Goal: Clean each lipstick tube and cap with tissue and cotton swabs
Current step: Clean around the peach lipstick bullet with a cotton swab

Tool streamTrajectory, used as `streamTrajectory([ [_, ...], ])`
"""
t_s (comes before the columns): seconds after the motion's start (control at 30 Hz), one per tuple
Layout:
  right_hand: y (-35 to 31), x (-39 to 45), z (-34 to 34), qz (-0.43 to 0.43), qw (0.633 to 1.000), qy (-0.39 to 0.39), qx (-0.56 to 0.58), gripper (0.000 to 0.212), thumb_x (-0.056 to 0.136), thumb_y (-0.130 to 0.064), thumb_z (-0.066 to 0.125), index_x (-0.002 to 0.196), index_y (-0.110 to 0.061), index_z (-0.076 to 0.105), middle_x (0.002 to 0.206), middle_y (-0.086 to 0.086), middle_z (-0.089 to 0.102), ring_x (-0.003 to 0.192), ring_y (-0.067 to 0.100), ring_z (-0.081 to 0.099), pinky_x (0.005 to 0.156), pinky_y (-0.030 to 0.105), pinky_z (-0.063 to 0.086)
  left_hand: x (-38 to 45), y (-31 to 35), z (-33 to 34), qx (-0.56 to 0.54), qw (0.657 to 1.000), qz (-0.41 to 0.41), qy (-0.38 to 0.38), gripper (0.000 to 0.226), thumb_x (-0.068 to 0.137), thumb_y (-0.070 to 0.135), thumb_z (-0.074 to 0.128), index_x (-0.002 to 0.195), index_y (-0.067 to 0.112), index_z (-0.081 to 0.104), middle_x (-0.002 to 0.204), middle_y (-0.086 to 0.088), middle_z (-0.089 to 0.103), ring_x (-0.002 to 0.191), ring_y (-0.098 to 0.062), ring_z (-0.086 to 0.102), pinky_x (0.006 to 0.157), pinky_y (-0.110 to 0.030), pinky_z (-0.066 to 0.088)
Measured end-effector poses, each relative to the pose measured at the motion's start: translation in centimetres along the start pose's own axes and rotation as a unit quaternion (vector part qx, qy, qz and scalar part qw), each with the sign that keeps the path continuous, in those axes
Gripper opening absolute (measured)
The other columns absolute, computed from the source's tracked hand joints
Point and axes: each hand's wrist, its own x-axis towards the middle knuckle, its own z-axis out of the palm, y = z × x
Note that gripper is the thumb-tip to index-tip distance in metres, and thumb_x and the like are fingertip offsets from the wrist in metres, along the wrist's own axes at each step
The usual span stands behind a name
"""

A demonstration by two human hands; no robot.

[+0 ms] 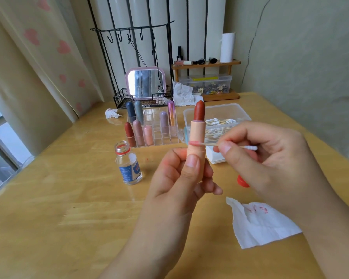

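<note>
A wooden table fills the lower frame. At lower right lies a stained tissue. Above centre stands a clear organizer of capped lipsticks. At centre, the left hand grips an upright, uncapped lipstick tube. The right hand pinches a cotton swab, its pink tip touching the tube.

Soft daylight from the window at left leaves pale glare streaks on the glossy yellow wooden counter; wide-angle edges bend, slightly soft.
</note>
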Motion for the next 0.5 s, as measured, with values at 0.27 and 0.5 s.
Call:
streamTrajectory([
  [0.27, 0.2, 0.3, -0.8, 0.013, 0.999, 0.031, -0.024, 0.014, 0.076, -0.018, 0.062, 0.063, -0.013, 0.062, 0.044, -0.015, 0.041, 0.041, 0.002, 0.035, 0.045, 0.008, 0.030, 0.1, -0.1, 0.0, -0.014, 1.000, -0.003, -0.009, 0.019, 0.083, 0.027, 0.056, 0.087, 0.015, 0.070, 0.071, -0.004, 0.056, 0.060, -0.015, 0.049, 0.063, -0.028, 0.050],
  [0.5, 0.0, 0.1, -0.2, 0.000, 0.998, -0.013, 0.057, 0.017, 0.084, -0.005, 0.065, 0.068, -0.007, 0.061, 0.048, 0.001, 0.053, 0.037, 0.004, 0.042, 0.042, 0.009, 0.035, 0.1, -0.2, 0.1, -0.043, 0.998, -0.019, -0.037, 0.027, 0.080, 0.030, 0.054, 0.086, 0.010, 0.070, 0.068, -0.004, 0.056, 0.057, -0.015, 0.049, 0.062, -0.028, 0.051],
])
